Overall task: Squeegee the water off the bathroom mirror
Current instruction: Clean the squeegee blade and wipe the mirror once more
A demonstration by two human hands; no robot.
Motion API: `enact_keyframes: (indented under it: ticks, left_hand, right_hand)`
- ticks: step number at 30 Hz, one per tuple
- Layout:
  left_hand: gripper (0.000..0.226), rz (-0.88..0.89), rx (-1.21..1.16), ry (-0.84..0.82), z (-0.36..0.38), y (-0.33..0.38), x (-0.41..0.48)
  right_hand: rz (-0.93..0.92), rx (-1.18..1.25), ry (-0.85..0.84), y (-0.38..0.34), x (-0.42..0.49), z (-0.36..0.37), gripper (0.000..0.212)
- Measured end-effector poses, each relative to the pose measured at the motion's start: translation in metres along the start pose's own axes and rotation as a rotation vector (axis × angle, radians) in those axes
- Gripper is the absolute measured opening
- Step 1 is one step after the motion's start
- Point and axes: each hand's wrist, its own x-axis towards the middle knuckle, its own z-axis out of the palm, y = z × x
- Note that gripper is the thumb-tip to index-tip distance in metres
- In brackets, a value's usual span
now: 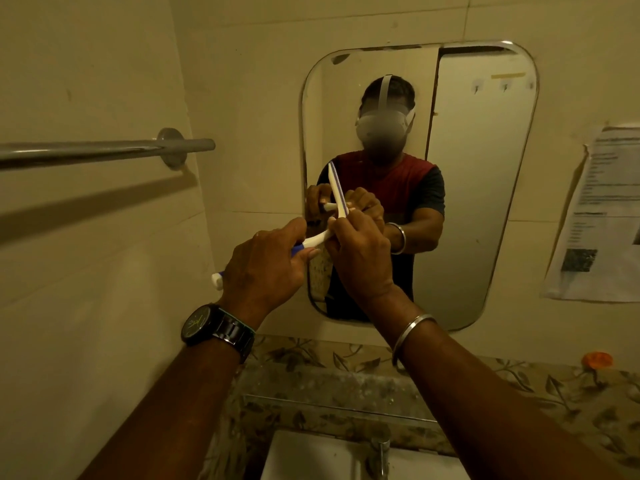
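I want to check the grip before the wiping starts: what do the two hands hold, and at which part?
Both hold the squeegee: left hand wraps its handle, right hand grips the blade end.

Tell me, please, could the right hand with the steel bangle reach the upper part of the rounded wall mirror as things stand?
Probably yes: the right hand is already raised before the rounded wall mirror, pinching the white squeegee blade. Nothing stands between them.
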Motion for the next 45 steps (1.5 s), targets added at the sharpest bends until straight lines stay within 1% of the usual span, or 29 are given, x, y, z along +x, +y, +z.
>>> enact_keyframes:
  ticks: [5,9,13,15,17,20,22,24,25,27,28,30,33,36,38,40,45]
  left_hand:
    - [0.030,-0.052,0.026,-0.003,-0.006,-0.016,-0.010]
    - [0.032,-0.130,0.004,0.010,-0.005,-0.032,-0.023]
    - [0.032,-0.209,-0.003,0.018,-0.004,-0.038,-0.035]
    - [0.031,-0.235,-0.012,0.003,-0.005,-0.036,-0.042]
    - [0.031,-0.266,-0.021,0.016,-0.009,-0.032,-0.053]
    - [0.032,-0.307,-0.076,0.077,-0.013,-0.019,-0.076]
    - [0.031,-0.314,-0.187,0.141,-0.015,-0.009,-0.088]
    - [0.031,-0.298,-0.315,0.201,-0.016,-0.001,-0.091]
    - [0.031,-0.283,-0.352,0.220,-0.016,0.002,-0.091]
    - [0.031,-0.246,-0.380,0.232,-0.017,0.007,-0.091]
    - [0.032,-0.229,-0.388,0.229,-0.017,0.009,-0.092]
    - [0.036,-0.193,-0.398,0.208,-0.017,0.012,-0.093]
    - [0.037,-0.115,-0.418,0.171,-0.016,0.021,-0.097]
    - [0.041,-0.055,-0.443,0.139,-0.017,0.034,-0.102]
    - [0.043,-0.035,-0.434,0.133,-0.019,0.039,-0.102]
    - [0.043,-0.029,-0.405,0.145,-0.021,0.042,-0.102]
    - [0.036,-0.042,-0.409,0.184,-0.017,0.057,-0.110]
  right_hand:
    - [-0.007,0.025,-0.027,-0.021,0.000,0.012,0.022]
    - [-0.044,0.044,-0.053,-0.036,-0.001,0.028,0.022]
    - [-0.044,0.065,-0.098,-0.049,-0.005,0.037,0.014]
    - [-0.056,0.084,-0.127,-0.051,-0.008,0.033,0.013]
    - [-0.086,0.113,-0.120,-0.052,-0.012,0.024,0.013]
    - [-0.128,0.174,-0.085,-0.055,-0.022,0.001,0.017]
    - [-0.110,0.223,-0.102,-0.056,-0.029,-0.016,0.025]
    - [-0.020,0.299,-0.090,-0.051,-0.031,-0.031,0.032]
    - [0.066,0.344,-0.062,-0.047,-0.028,-0.039,0.033]
    - [0.297,0.443,-0.014,-0.035,-0.017,-0.054,0.028]
    - [0.418,0.514,-0.040,-0.029,-0.010,-0.061,0.026]
    - [0.601,0.683,-0.176,-0.016,0.004,-0.074,0.021]
    - [0.758,0.858,-0.361,-0.004,0.026,-0.090,0.032]
    - [0.940,1.074,-0.508,-0.004,0.050,-0.104,0.033]
    - [1.031,1.168,-0.546,-0.006,0.060,-0.109,0.035]
    - [1.088,1.167,-0.554,-0.008,0.061,-0.114,0.037]
    - [1.127,1.314,-0.601,-0.004,0.046,-0.129,0.039]
